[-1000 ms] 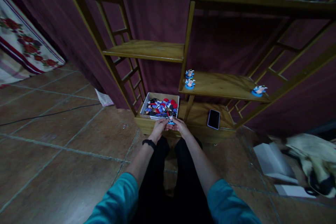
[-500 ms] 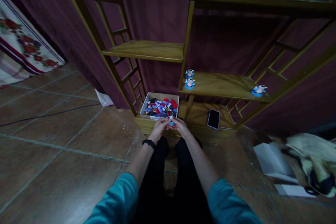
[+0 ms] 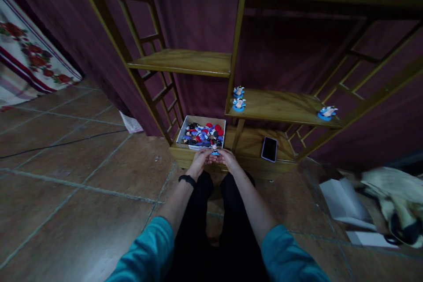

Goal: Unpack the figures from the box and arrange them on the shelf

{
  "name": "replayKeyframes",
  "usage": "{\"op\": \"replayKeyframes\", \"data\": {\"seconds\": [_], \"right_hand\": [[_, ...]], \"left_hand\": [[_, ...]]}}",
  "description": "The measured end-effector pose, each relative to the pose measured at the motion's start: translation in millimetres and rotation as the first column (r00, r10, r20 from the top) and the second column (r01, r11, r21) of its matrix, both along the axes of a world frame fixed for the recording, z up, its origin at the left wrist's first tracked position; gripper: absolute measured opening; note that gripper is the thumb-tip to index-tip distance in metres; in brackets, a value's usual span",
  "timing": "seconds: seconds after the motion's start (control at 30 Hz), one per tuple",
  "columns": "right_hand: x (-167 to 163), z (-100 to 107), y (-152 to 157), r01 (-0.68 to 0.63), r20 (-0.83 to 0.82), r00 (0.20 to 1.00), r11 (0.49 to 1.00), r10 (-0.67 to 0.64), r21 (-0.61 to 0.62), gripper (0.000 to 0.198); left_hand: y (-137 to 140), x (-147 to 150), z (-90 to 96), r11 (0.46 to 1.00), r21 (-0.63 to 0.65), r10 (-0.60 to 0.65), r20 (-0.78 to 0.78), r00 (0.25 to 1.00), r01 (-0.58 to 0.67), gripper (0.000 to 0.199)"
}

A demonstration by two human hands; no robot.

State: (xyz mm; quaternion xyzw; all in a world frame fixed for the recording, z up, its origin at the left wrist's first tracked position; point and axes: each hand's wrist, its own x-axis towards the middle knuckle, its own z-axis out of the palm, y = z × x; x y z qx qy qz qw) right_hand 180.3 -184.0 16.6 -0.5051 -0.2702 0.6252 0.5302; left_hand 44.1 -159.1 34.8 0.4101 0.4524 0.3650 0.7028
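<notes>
Between my two hands is a small toy figurine (image 3: pixel 214 150) on a blue base, held upright just in front of the box. My left hand (image 3: pixel 201 160) grips its left side, and my right hand (image 3: pixel 228 159) grips the right side; the fingers of both are closed around the base. Right behind them, an open white cardboard box (image 3: pixel 180 137) holds a jumble of figurine pieces (image 3: pixel 205 134) in red, blue and black. Similar figurines on blue bases stand on the shelf above: a front one (image 3: pixel 239 105), one behind it (image 3: pixel 238 92) and one at the right end (image 3: pixel 327 113).
A wooden shelf unit (image 3: pixel 185 61) stands ahead against a dark red curtain. A phone (image 3: pixel 269 149) lies on the lower board at right. White box parts (image 3: pixel 346 205) and a pale cloth bag (image 3: pixel 393 194) are on the floor at right. A black cable (image 3: pixel 66 143) crosses the tiles at left.
The figurine's upper part now shows more plainly above my fingers, and my thumbs have shifted slightly off it. Both hands stay in about the same place.
</notes>
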Motion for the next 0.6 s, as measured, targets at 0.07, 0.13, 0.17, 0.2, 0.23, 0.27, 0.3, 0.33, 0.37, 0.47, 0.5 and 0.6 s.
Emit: {"op": "replayKeyframes", "data": {"seconds": [0.07,0.13,0.17,0.2,0.23,0.27,0.3,0.33,0.37,0.47,0.5,0.6], "right_hand": [[0.0,0.3,0.1,0.001,0.002,1.0,1.0,-0.001,-0.012,0.016],[0.0,1.4,-0.1,0.003,0.007,1.0,1.0,-0.003,-0.021,0.017],[0.0,2.0,-0.2,0.002,0.009,1.0,1.0,-0.002,-0.022,0.017],[0.1,2.6,-0.3,0.002,0.01,1.0,1.0,-0.002,-0.023,0.016],[0.1,3.1,-0.3,0.0,0.01,1.0,1.0,0.0,-0.023,0.016],[0.2,3.3,-0.3,-0.002,0.007,1.0,1.0,0.002,-0.022,0.015],[0.3,3.2,-0.2,-0.003,0.004,1.0,1.0,0.003,-0.022,0.015],[0.4,2.8,-0.1,-0.003,0.001,1.0,1.0,0.003,-0.021,0.015],[0.6,2.1,0.0,-0.004,-0.004,1.0,1.0,0.004,-0.017,0.014],[1.4,-0.8,-0.5,-0.006,-0.025,1.0,1.0,0.006,0.007,0.017],[1.7,-1.7,-1.1,-0.004,-0.033,0.999,1.0,0.005,0.014,0.018],[2.9,-2.4,-3.8,0.009,-0.063,0.998,0.999,-0.007,0.038,0.021]], "left_hand": [[-0.5,-0.2,0.4,1.0,0.0,0.002,0.0,1.0,-0.002,0.031],[-1.0,-0.3,0.5,1.0,0.004,0.004,0.002,1.0,-0.004,0.031],[-1.2,-0.3,0.5,1.0,0.006,0.005,0.002,1.0,-0.005,0.031],[-1.3,-0.2,0.4,1.0,0.008,0.006,0.003,1.0,-0.006,0.032],[-1.4,0.0,0.4,1.0,0.01,0.006,0.004,1.0,-0.006,0.032],[-1.6,0.3,0.5,1.0,0.012,0.004,0.006,1.0,-0.005,0.032],[-1.8,0.6,0.7,1.0,0.013,0.004,0.007,1.0,-0.004,0.031],[-2.2,1.0,1.3,1.0,0.015,0.007,0.008,1.0,-0.007,0.031],[-2.8,1.4,2.1,1.0,0.017,0.012,0.008,1.0,-0.012,0.03],[-6.3,2.5,6.3,0.999,0.031,0.023,0.01,1.0,-0.023,0.029],[-8.1,2.7,8.3,0.999,0.039,0.024,0.015,1.0,-0.024,0.029],[-15.1,3.1,14.7,0.996,0.082,0.022,0.036,0.999,-0.025,0.03]]}}
